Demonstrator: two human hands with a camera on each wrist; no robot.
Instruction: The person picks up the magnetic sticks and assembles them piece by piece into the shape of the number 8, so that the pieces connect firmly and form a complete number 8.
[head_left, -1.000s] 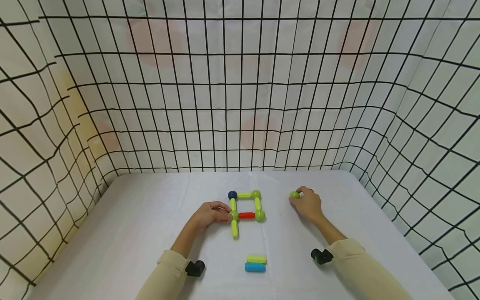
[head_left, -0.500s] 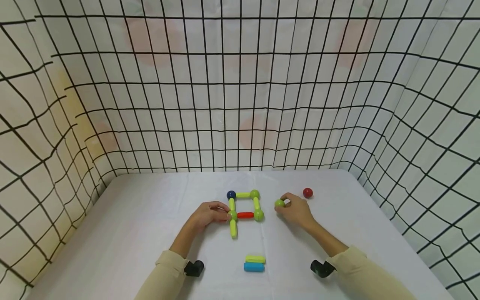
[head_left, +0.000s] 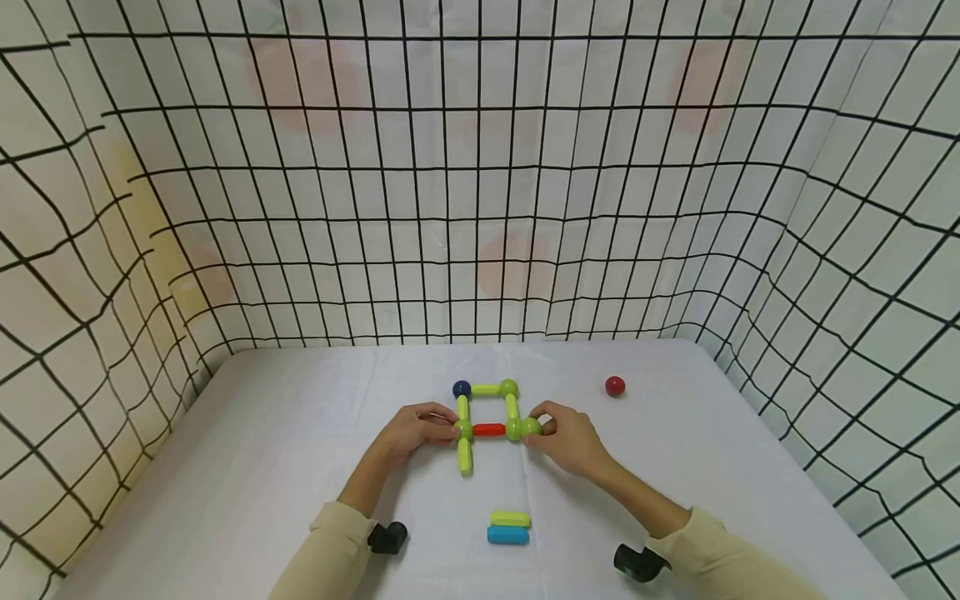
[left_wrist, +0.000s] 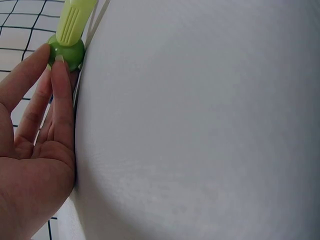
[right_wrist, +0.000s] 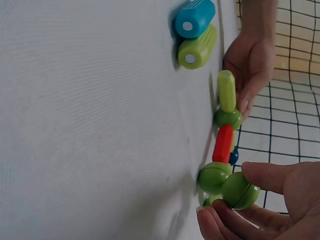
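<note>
A square of ball-and-rod building pieces lies mid-table: a dark blue ball (head_left: 461,389) and green balls at its corners, joined by yellow-green rods and one red rod (head_left: 489,430). A further yellow-green rod (head_left: 465,458) points toward the person from the near left corner. My left hand (head_left: 420,427) pinches the green ball (left_wrist: 69,52) at that corner between thumb and fingers. My right hand (head_left: 570,437) pinches a loose green ball (right_wrist: 241,191) right against the near right corner ball (right_wrist: 214,177), with thumb and fingertips on opposite sides of it.
A yellow-green rod (head_left: 510,519) and a blue rod (head_left: 507,535) lie side by side on the white table nearer the person. A red ball (head_left: 615,386) sits at the back right. Black grid netting (head_left: 480,192) over white sheeting encloses the back and sides.
My right hand has carried the green ball leftward and nearer, up to the square's near right corner. The red ball behind it has come into view. My left hand stays at its corner.
</note>
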